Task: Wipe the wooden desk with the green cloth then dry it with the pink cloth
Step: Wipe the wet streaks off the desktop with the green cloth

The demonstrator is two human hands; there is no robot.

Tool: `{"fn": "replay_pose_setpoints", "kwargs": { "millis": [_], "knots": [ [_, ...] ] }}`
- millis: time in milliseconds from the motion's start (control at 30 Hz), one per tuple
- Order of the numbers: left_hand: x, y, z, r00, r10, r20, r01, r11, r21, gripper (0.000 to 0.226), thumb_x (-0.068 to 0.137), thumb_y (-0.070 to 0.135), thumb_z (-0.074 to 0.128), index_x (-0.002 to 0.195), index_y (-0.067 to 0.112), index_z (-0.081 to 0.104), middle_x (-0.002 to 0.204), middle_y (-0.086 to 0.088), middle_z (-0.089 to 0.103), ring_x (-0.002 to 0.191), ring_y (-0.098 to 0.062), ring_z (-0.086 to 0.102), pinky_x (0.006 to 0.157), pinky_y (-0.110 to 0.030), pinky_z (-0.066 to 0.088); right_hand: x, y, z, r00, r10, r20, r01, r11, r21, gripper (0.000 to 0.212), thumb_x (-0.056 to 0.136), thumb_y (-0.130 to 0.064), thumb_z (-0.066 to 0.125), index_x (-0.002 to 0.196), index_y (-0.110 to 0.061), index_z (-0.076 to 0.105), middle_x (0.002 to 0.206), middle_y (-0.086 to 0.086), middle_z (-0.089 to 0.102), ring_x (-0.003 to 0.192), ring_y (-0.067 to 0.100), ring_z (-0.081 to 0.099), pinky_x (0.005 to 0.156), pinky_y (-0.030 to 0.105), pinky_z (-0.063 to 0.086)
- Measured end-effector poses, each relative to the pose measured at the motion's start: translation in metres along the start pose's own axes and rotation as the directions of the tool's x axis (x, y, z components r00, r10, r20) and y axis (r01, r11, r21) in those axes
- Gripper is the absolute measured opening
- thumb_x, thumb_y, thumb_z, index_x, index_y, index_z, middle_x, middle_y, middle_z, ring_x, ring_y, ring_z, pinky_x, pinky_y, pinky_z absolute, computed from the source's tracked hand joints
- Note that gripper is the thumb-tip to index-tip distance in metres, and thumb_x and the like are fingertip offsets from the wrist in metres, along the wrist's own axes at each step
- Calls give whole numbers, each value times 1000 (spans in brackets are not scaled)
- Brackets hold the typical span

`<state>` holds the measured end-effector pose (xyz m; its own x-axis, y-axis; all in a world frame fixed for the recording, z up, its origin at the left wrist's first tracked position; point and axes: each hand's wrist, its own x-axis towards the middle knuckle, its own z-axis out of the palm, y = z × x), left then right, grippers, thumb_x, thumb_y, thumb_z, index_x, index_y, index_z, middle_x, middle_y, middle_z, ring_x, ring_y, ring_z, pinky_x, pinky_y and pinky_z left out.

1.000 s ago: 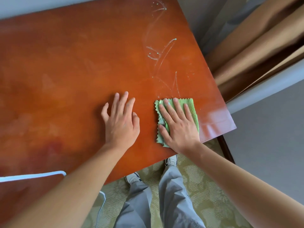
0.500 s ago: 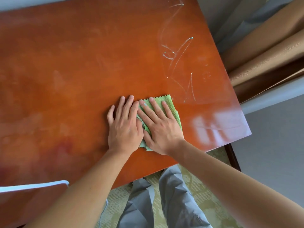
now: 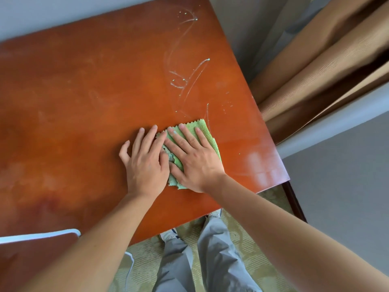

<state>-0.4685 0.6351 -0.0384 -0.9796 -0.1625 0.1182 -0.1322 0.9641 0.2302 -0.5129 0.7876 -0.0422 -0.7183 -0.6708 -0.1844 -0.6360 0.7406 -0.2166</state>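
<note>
The right hand (image 3: 195, 163) is pressing flat on the green cloth (image 3: 202, 129), which is lying on the wooden desk (image 3: 84, 102). The left hand (image 3: 145, 163) is lying flat beside it, fingertips overlapping the cloth's edge. White streaks (image 3: 183, 81) are showing beyond.

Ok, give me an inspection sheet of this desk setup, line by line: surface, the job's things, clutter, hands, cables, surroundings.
Surface: wooden desk, glossy, with pale streaks and droplets beyond the hands, toward the far right corner.
Job's things: green cloth flat on the desk, bunched at its left edge; pink cloth not in view.
Clutter: nothing seen on the desk top.
Hands: right hand spread flat on the cloth; left hand flat on the wood beside it, fingertips on the cloth's edge.
Cables: nothing seen.
Surroundings: tan curtains to the right; patterned carpet below; a white-edged object at lower left.
</note>
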Motion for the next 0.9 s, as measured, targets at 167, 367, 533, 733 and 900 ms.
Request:
{"fn": "replay_pose_setpoints", "kwargs": {
  "millis": [167, 367, 533, 733, 900],
  "knots": [
    [18, 39, 14, 1000, 18, 11, -18, 1000, 2, 38, 100, 32, 40, 135, 27, 55, 149, 4, 48, 143, -20, 36, 111, -50, 23, -18, 59, -12, 996, 85, -36, -85, 996, 16, 67, 102, -57, 17, 162, -27, 14, 169, -2, 10, 157, 22, -4, 126, 48, -1],
    [25, 47, 22, 999, -40, 26, 39, 999, 34, 41, 103, 32, 34, 139, 24, 52, 151, 1, 45, 144, -21, 33, 112, -48, 20, -36, 111, -19, 979, 187, -86, -186, 982, 21, 65, 104, -54, 23, 162, -26, 19, 169, -2, 15, 157, 23, 2, 127, 47, 1],
    [24, 44, 29, 997, -60, 44, 57, 997, 52, 46, 104, 35, 23, 143, 24, 46, 155, 0, 39, 147, -20, 28, 115, -47, 17, -37, 121, -17, 971, 212, -112, -209, 977, 34, 65, 103, -52, 25, 161, -23, 21, 169, 0, 15, 157, 26, 2, 127, 48, 4],
    [23, 42, 31, 999, -54, 5, 54, 998, 32, 44, 104, 32, 25, 141, 24, 47, 154, 0, 41, 146, -19, 29, 116, -46, 17, -34, 122, -14, 963, 228, -147, -228, 974, 16, 64, 104, -53, 26, 161, -24, 21, 169, 0, 16, 157, 25, 2, 127, 49, 3],
    [24, 43, 30, 999, -52, 4, 52, 999, 9, 42, 102, 29, 33, 140, 24, 51, 152, 1, 43, 146, -19, 31, 116, -47, 20, -26, 117, -15, 957, 250, -147, -251, 968, 10, 65, 104, -54, 22, 162, -24, 18, 169, -1, 14, 157, 24, 0, 126, 50, 5]
  ]
}}
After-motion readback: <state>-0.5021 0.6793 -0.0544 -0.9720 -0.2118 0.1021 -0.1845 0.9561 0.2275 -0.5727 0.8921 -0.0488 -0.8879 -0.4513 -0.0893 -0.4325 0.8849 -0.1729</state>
